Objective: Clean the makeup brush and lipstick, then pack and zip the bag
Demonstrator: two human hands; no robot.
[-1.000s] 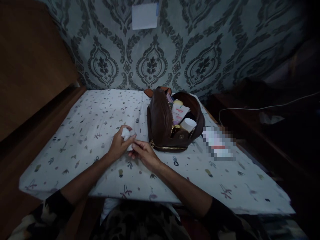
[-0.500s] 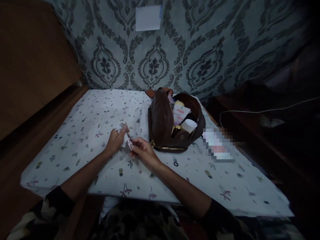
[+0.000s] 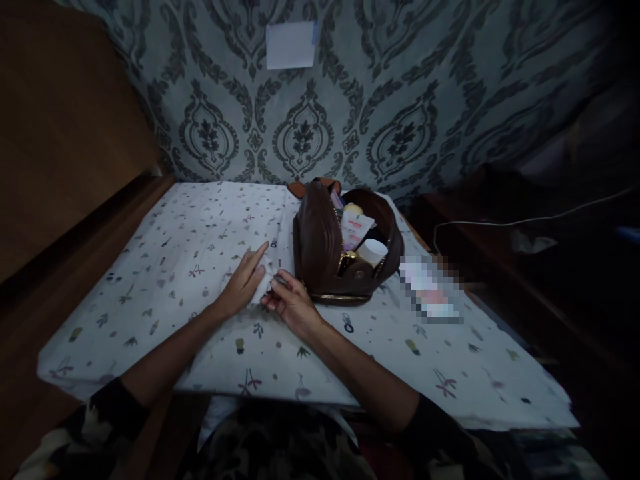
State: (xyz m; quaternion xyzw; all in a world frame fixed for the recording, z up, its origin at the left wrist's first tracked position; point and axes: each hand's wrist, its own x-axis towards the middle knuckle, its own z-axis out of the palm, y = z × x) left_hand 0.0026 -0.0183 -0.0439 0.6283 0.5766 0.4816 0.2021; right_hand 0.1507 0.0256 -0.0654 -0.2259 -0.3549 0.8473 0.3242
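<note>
Open brown bag (image 3: 317, 243): white tub (image 3: 373, 252), packet (image 3: 356, 228) inside; cloth (image 3: 261, 285) left of it.
Left hand (image 3: 243, 285) clamps cloth, long axis slanting away-right; right hand (image 3: 293, 303) pinches small item (image 3: 275, 281), mostly hidden, axis unclear.

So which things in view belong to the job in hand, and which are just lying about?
Part of the job:
- white cloth, in the left hand
- right hand, close against it

Likely lying about:
- open brown bag
- white cable
- white sheet on the wall

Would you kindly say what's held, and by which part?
The left hand holds white tissue or cloth by its left side; right hand: I cannot tell.
</note>
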